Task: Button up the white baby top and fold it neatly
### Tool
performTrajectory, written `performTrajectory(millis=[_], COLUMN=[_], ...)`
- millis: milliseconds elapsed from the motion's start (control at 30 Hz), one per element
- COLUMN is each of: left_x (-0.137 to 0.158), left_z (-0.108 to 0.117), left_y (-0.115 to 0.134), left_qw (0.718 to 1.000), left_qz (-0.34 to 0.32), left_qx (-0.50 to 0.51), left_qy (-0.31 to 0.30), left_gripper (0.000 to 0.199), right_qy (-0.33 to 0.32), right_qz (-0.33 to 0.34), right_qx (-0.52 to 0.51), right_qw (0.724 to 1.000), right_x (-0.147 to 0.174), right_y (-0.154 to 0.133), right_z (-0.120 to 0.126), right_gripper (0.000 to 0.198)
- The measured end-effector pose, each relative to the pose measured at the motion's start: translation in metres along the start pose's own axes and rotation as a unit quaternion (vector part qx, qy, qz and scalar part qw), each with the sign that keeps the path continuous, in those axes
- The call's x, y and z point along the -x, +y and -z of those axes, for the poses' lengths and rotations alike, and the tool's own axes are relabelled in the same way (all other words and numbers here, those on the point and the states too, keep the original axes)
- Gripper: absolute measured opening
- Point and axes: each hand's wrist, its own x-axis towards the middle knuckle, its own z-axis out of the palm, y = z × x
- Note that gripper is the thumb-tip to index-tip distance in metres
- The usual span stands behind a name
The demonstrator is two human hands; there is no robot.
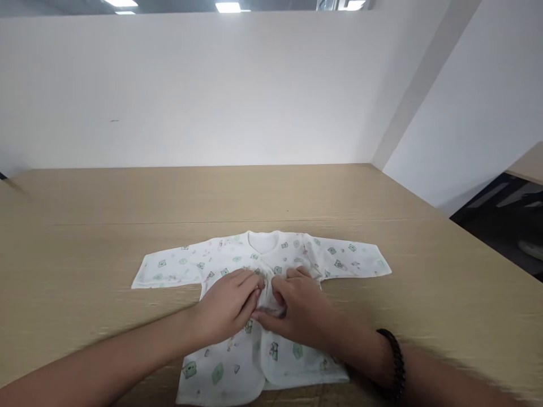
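A small white baby shirt (263,294), printed with little green figures, lies flat on the wooden table (85,237) just in front of the person, its front side up; the neckline points away toward the white partition wall (212,85) and the hem comes toward the near edge, so the body runs near to far while the two long sleeves stretch out left and right, which makes the widest line of the garment run across the table. Both hands meet at the middle of the chest, where the front opening is; the left hand (229,302) has its fingers curled down and pinching the fabric beside the opening, and the right hand (299,311), a dark beaded bracelet (396,367) on its wrist, pinches the cloth on the other flap, the two hands touching or nearly so. By my reading the laying-out is done, since sleeves and body are smooth and spread; the front is being closed or straightened at the centre; no fold has been made in sleeves or body yet.
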Motion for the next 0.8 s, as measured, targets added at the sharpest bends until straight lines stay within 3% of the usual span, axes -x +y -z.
performTrajectory(millis=[167,333,467,667,800], left_x=[0.0022,0.0017,0.0001,-0.0022,-0.0034], left_z=[-0.0037,-0.0057,-0.0038,-0.0018,-0.0009], left_y=[-0.0054,-0.0076,-0.0067,-0.0063,-0.005], left_qw=[1.0,1.0,1.0,0.994,0.994], left_qz=[0.008,0.009,0.016,0.081,0.08], left_qx=[0.01,0.002,0.025,0.073,0.073], left_qy=[0.0,-0.008,-0.008,-0.006,-0.009], left_gripper=[0.031,0.026,0.023,0.013,0.019], right_qy=[0.013,0.047,0.066,0.05,0.044], right_qz=[-0.035,-0.031,-0.046,-0.101,-0.083], right_qx=[0.024,0.014,-0.054,-0.119,-0.121], right_qw=[0.999,0.998,0.995,0.987,0.988], right_x=[0.0023,0.0041,0.0029,-0.0022,-0.0043], right_y=[-0.0033,0.0005,0.0018,0.0025,0.0024], right_z=[-0.0061,-0.007,-0.0048,-0.0006,-0.0005], right_gripper=[0.025,0.008,0.006,0.009,0.012])
